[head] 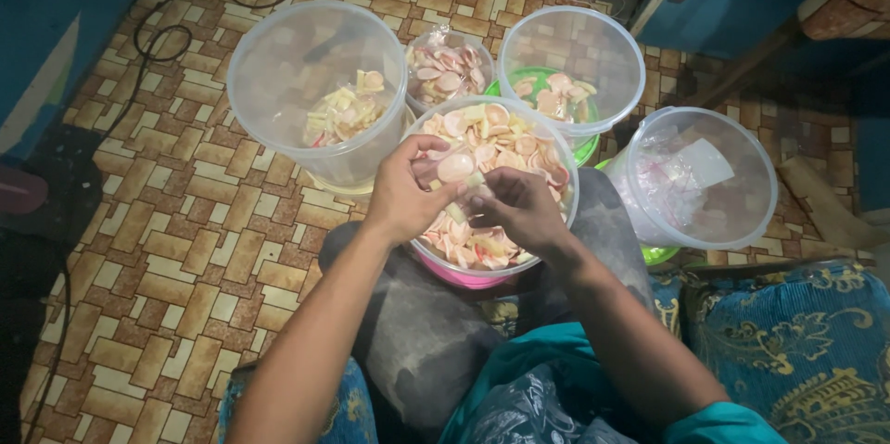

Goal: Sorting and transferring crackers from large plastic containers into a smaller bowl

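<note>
A clear round tub (pixel 562 158) full of pink, white and yellow crackers rests on my lap. Both hands are over it. My left hand (pixel 406 194) pinches a round pink cracker (pixel 455 167) between thumb and fingers. My right hand (pixel 521 209) is curled just right of it, fingertips on small cracker pieces near the same spot. To the upper left, a tall clear tub (pixel 278 45) holds a few yellowish crackers (pixel 345 110) at its bottom.
Behind stand a small tub (pixel 447 69) of pink crackers, a clear tub (pixel 593 31) on a green base and a tilted clear tub (pixel 732 166) with plastic bags inside. A black cable (pixel 153 36) runs over the patterned floor. A blue cushion (pixel 807 342) lies at right.
</note>
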